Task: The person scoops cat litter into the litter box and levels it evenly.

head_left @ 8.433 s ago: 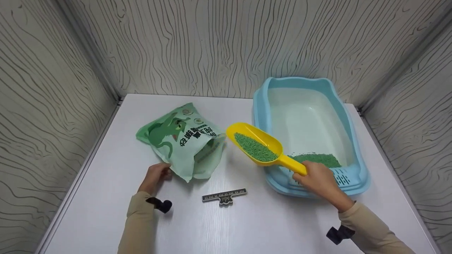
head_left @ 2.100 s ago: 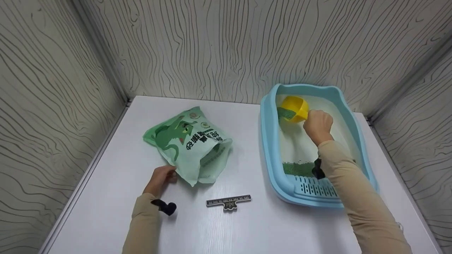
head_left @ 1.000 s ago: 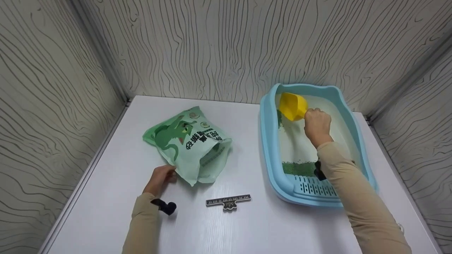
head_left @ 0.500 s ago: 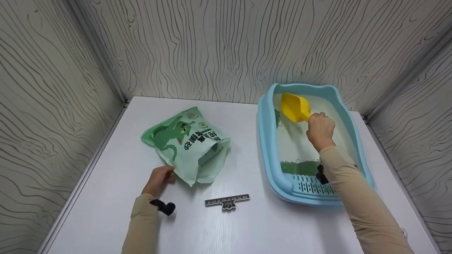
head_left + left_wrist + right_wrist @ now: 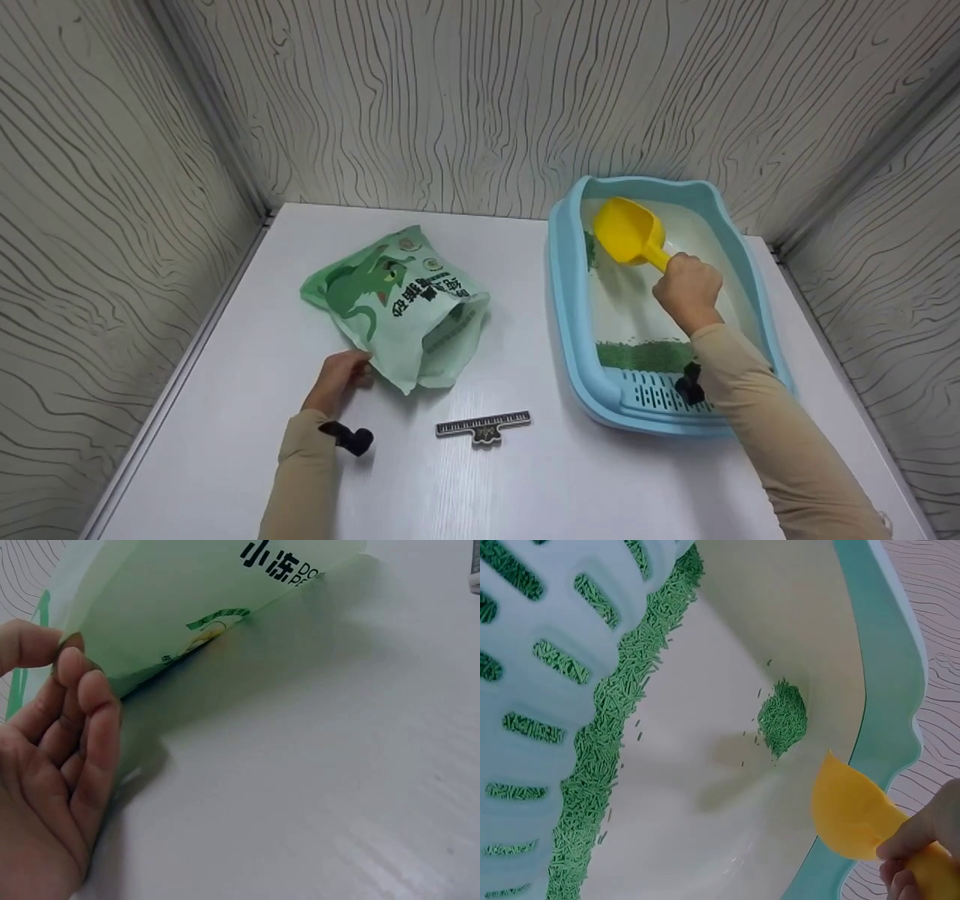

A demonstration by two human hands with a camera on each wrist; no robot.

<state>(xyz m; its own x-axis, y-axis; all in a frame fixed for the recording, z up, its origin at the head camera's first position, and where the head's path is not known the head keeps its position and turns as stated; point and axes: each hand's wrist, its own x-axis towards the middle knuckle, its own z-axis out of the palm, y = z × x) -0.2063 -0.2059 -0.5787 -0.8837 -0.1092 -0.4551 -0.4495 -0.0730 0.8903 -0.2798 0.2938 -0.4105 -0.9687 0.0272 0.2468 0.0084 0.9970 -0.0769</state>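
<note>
Yellow scoop (image 5: pixel 622 231) held over the blue tray (image 5: pixel 568 315).
Watching remotely, I see the right hand (image 5: pixel 688 291) wrapped round the scoop's narrow end, its bowl above the tray's far left part. One small pile of green pellets (image 5: pixel 784 720) lies by the tray's wall; a broader pellet band (image 5: pixel 649 357) fills the near end. Well apart, the left hand (image 5: pixel 335 382) pinches the near edge of the open green bag (image 5: pixel 397 307); a dark clip (image 5: pixel 484 429) lies nearby on the white counter (image 5: pixel 420 487).

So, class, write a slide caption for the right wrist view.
A right hand grips a yellow plastic scoop over a light-blue plastic tray holding rod-shaped green pellets.
</note>
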